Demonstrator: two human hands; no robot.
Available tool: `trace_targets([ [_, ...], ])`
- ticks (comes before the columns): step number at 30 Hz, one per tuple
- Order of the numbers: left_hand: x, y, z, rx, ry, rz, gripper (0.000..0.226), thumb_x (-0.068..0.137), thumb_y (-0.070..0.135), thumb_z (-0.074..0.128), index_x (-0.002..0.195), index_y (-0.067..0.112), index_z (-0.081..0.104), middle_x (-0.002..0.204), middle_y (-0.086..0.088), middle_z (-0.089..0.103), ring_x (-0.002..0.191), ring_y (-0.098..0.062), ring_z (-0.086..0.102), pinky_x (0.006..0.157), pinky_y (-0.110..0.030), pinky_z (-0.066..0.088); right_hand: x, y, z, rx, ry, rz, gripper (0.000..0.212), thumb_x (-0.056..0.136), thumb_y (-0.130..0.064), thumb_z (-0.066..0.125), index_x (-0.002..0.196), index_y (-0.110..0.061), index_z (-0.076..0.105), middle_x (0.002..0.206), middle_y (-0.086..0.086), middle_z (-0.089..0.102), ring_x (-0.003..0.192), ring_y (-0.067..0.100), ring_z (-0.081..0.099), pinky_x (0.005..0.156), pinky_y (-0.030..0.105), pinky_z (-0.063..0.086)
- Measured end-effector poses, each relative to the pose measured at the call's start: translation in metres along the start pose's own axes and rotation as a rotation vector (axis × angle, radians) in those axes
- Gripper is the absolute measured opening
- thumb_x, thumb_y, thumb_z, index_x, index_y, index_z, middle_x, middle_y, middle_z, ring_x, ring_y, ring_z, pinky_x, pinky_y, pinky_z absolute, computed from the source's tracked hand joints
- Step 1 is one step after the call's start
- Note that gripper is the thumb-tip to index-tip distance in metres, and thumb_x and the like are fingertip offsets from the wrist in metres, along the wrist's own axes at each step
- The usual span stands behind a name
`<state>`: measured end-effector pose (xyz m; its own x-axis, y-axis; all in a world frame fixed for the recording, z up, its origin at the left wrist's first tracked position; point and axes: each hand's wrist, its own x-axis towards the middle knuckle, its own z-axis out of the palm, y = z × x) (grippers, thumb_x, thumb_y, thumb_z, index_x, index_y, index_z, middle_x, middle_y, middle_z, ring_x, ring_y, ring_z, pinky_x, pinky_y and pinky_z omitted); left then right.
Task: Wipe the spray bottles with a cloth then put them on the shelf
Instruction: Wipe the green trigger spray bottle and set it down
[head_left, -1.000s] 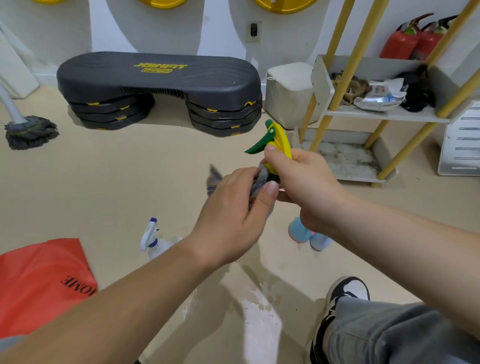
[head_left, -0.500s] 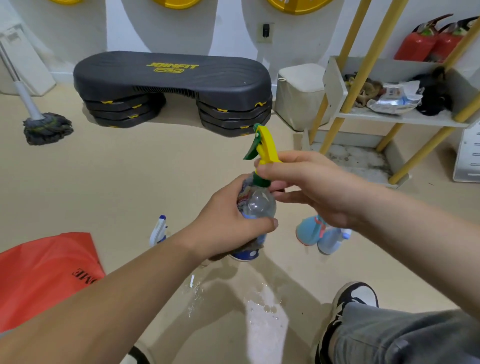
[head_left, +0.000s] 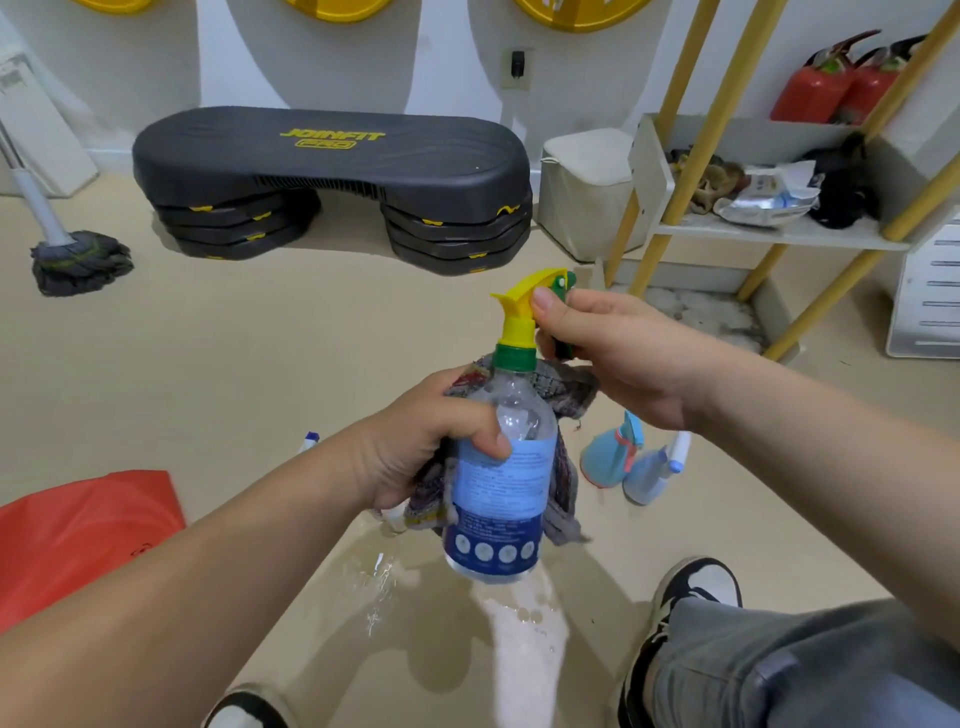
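Spray bottle (head_left: 501, 470) held upright above the wet floor (head_left: 519, 623), left hand (head_left: 415, 447) gripping the cloth (head_left: 563, 389) round its body, right hand (head_left: 618, 353) pinching the sprayer head (head_left: 522, 299); risk: bottle could slip through the cloth, or trigger gets squeezed mid-wipe.

You've got 1 view: wide-angle head cam, looking fwd & down from head height. Your left hand (head_left: 415, 447), right hand (head_left: 623, 358) & the spray bottle (head_left: 498, 483) sit close to the lens, mid-frame. The floor (head_left: 208, 374) runs away to the far wall (head_left: 441, 62); step platform (head_left: 332, 156) far centre, shelf (head_left: 831, 240) far right, mop (head_left: 78, 262) far left. Your knee (head_left: 779, 665) & shoe (head_left: 696, 587) fill the near-right corner.
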<state>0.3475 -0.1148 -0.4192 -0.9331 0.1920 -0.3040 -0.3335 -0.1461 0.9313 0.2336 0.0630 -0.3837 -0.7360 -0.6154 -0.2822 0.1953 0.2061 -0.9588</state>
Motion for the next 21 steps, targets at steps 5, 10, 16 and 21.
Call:
trace_targets([
  [5, 0.005, 0.005, 0.001, 0.087, 0.215, 0.012, 0.045, 0.064, 0.017, 0.070, 0.107, 0.003, 0.072, 0.101, -0.018, 0.073, 0.093, -0.035, 0.069, 0.085, -0.040, 0.052, -0.004, 0.001, 0.008, -0.088, 0.023, -0.126, 0.028, 0.101, -0.035, 0.064, 0.109, -0.009, 0.073, 0.105, 0.008, 0.079, 0.097, 0.025, 0.072, 0.091, 0.044, 0.057],
  [10, 0.004, 0.011, 0.000, 0.138, 0.285, -0.007, 0.022, 0.099, 0.011, 0.059, 0.113, 0.011, 0.077, 0.100, -0.010, 0.077, 0.085, -0.025, 0.073, 0.071, -0.035, 0.058, -0.004, -0.003, 0.009, -0.100, 0.078, -0.167, 0.031, 0.104, -0.031, 0.060, 0.117, -0.005, 0.071, 0.110, 0.008, 0.079, 0.107, 0.028, 0.074, 0.091, 0.038, 0.057],
  [16, 0.004, 0.016, -0.005, -0.003, 0.530, 0.079, 0.028, 0.105, 0.013, 0.052, 0.099, 0.009, 0.079, 0.100, -0.010, 0.082, 0.093, -0.024, 0.077, 0.092, -0.038, 0.056, -0.009, -0.011, 0.008, -0.152, 0.036, -0.144, 0.026, 0.104, -0.034, 0.058, 0.111, -0.013, 0.072, 0.106, 0.004, 0.081, 0.100, 0.025, 0.077, 0.091, 0.038, 0.059],
  [21, -0.001, 0.020, 0.006, -0.014, 0.680, 0.157, 0.035, 0.103, 0.011, 0.051, 0.078, 0.011, 0.075, 0.071, -0.006, 0.077, 0.063, -0.015, 0.072, 0.057, -0.021, 0.054, -0.009, -0.014, 0.008, -0.078, 0.088, -0.090, 0.029, 0.102, -0.039, 0.060, 0.111, -0.014, 0.073, 0.099, 0.002, 0.081, 0.090, 0.017, 0.078, 0.083, 0.032, 0.063],
])
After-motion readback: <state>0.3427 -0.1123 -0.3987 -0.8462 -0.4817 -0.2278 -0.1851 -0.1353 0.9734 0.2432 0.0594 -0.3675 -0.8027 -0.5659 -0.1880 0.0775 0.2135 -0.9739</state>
